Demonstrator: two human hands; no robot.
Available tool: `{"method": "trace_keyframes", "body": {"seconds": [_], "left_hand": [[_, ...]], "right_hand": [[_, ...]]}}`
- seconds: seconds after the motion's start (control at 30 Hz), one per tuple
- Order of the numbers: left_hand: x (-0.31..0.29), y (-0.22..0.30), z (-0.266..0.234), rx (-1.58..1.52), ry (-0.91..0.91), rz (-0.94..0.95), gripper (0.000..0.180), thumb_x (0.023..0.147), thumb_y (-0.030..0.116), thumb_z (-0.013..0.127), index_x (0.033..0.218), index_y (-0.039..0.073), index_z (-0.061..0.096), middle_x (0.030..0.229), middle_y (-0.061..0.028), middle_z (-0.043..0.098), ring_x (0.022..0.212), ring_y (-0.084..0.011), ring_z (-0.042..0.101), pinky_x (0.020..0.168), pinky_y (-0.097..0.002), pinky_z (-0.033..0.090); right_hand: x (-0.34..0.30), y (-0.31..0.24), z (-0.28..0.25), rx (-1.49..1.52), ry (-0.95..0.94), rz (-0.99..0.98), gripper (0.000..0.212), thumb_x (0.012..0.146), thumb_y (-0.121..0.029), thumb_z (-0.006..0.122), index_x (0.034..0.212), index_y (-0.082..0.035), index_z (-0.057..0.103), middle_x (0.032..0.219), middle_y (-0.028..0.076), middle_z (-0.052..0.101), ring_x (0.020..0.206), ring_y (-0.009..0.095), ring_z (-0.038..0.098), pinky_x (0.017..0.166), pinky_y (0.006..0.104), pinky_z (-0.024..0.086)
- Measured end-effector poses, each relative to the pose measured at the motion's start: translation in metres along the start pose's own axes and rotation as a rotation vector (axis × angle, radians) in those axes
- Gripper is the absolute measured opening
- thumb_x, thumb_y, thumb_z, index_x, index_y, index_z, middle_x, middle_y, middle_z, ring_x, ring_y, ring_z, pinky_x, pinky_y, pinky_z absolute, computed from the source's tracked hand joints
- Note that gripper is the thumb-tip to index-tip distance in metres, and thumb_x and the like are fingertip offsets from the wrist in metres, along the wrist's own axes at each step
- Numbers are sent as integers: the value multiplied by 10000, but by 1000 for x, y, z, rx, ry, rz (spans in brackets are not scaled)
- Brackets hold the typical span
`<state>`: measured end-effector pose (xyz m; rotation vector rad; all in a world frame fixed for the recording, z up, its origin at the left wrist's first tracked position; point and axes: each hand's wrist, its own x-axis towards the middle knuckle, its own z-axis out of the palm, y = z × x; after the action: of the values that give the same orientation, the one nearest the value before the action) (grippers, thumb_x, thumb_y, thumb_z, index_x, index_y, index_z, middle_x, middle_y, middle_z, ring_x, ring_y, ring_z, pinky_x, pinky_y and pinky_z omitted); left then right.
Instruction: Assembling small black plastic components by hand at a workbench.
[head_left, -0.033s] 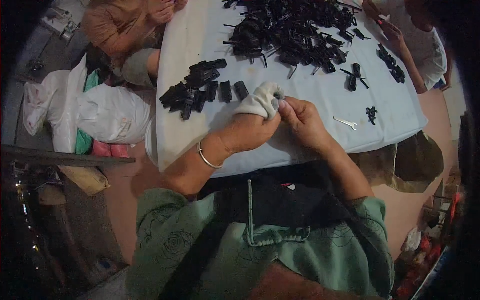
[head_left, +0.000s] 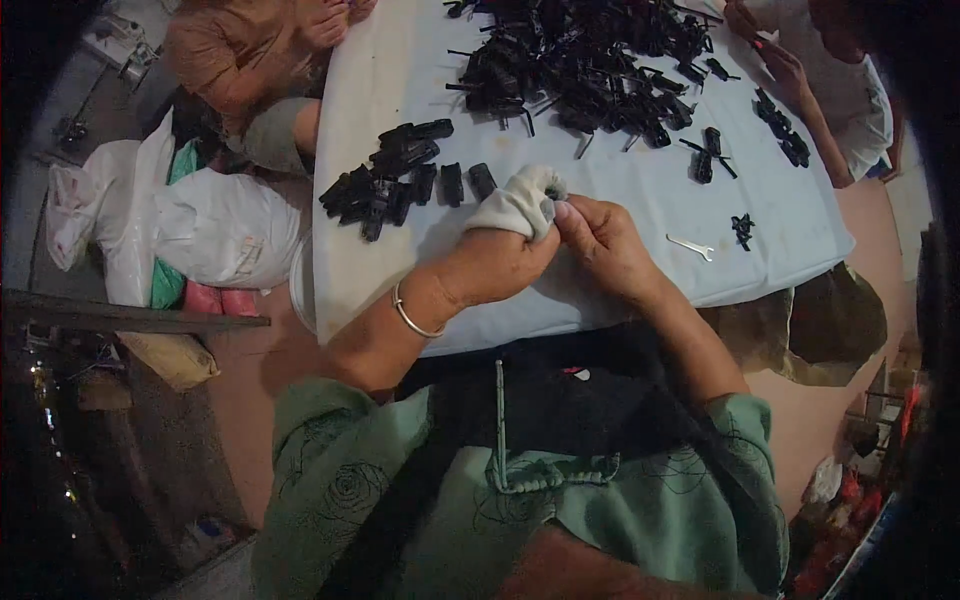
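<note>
white cloth covers the surface (head_left: 640,170), set over a pinkish floor (head_left: 240,410). at the left, white sacks (head_left: 225,225) sit beside it, and a person in a brown top (head_left: 240,60) is at the far left corner. on the left of the surface lies a cluster of black parts (head_left: 385,185), several overlapping. just right of it are two separate black pieces (head_left: 452,184), the right one just beside the covered fingers of the left hand (head_left: 513,250). this hand wears a pale glove-like covering (head_left: 505,207), with a silver bangle (head_left: 405,310) at the wrist; its fingers are curled in. behind it, at the far middle, spreads a large heap of black parts with thin rods (head_left: 560,75). the right hand (head_left: 605,245) is bare, thumb and forefinger drawn together, meeting the left at the fingertips. what either grips, and how tightly, i cannot tell. farther right lie a black part with crossing rods (head_left: 706,155), a silver spanner (head_left: 690,247), a small black bunch (head_left: 742,231) and a row of black parts (head_left: 782,127). at the far right is a person in a white top (head_left: 860,115).
</note>
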<state>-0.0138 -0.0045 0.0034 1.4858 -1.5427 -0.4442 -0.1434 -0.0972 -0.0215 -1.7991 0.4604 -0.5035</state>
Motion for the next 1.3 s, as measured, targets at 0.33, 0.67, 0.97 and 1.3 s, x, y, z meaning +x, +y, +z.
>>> {"method": "trace_keyframes", "body": {"seconds": [0.33,0.67,0.97,1.3], "left_hand": [[17,-14,-28,933,152,58,243,642,141,640,864,50,601,908,-169,571,870,-328,536,700,-391,452],[11,-16,-6,647,202,145,151,757,104,569,895,47,591,837,-126,598,751,-301,577,701,-354,464],[10,-23,7,578,179,243,156,761,98,562,903,35,578,846,-152,587,771,-307,575,697,-352,471],[9,-12,7,186,76,7,230,781,100,590,992,21,546,796,-109,604,670,-214,580,595,-289,459]], "right_hand": [[53,5,-44,-1004,345,119,350,778,-374,553,826,-28,559,783,208,594,754,374,571,655,436,443],[33,-3,-34,-862,401,43,294,756,-328,555,792,-37,566,719,200,593,705,356,580,630,428,453],[33,20,-36,-1078,365,-31,193,769,-212,528,768,-25,483,691,176,577,634,358,569,561,450,447],[-13,-29,-23,-1137,-9,-593,120,706,-134,517,815,-84,516,704,55,512,642,215,566,537,351,454]]}}
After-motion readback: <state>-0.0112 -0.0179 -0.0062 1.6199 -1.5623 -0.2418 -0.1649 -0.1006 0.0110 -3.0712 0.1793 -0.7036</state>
